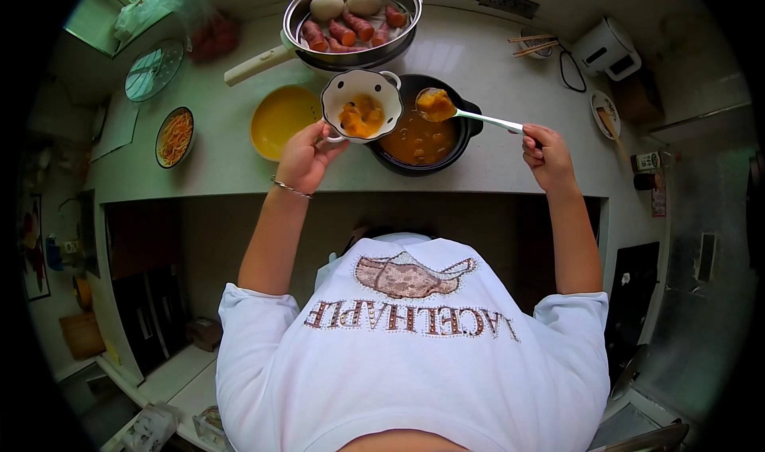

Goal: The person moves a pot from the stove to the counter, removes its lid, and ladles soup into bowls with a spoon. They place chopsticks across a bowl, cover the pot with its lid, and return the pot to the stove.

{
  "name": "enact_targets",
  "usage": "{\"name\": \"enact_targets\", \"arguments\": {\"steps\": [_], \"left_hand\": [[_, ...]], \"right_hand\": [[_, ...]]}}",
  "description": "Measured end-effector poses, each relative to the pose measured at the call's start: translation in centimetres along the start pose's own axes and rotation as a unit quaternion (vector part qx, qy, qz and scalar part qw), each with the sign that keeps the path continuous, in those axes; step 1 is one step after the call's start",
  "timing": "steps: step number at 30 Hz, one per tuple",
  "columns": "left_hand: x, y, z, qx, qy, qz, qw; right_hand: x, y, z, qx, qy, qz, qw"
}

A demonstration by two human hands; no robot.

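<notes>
Fingers clamped on bowl (pixel 362 86) and spoon (pixel 494 121), seemingly; keep both over the pot (pixel 470 125), spoon level, near the counter's (pixel 462 183) front edge.

Pale counter (pixel 470 183): dark pot (pixel 418 145) set centrally
Yellow bowl (pixel 279 125), dish of shreds (pixel 174 138): placed at pot's 9 o'clock
Pan (pixel 351 58): set at 11
Kettle (pixel 607 48), plate (pixel 599 103): stood at 2, 3

One head-worn view looks down over the counter (pixel 478 177).
</notes>
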State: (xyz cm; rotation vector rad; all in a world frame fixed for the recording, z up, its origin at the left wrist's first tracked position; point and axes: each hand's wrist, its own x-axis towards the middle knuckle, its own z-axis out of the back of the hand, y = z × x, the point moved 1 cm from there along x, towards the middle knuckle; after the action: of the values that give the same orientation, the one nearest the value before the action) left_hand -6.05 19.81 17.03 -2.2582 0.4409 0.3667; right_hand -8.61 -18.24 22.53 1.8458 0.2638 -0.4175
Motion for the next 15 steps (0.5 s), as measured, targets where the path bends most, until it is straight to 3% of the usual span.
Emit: {"name": "enact_targets", "arguments": {"steps": [5,12,15], "left_hand": [[0.1,1.1,-0.9,-0.021,0.004,0.018,1.000],[-0.4,1.5,-2.9,-0.042,0.008,0.044,0.998],[-0.6,1.5,-3.1,-0.048,0.001,0.043,0.998]], "right_hand": [[0.5,1.0,-2.8,0.021,0.039,-0.019,0.999],[0.2,-1.5,-7.6,-0.146,0.060,0.097,0.983],[-0.5,-1.5,-8.4,-0.429,0.071,0.367,0.822]]}}
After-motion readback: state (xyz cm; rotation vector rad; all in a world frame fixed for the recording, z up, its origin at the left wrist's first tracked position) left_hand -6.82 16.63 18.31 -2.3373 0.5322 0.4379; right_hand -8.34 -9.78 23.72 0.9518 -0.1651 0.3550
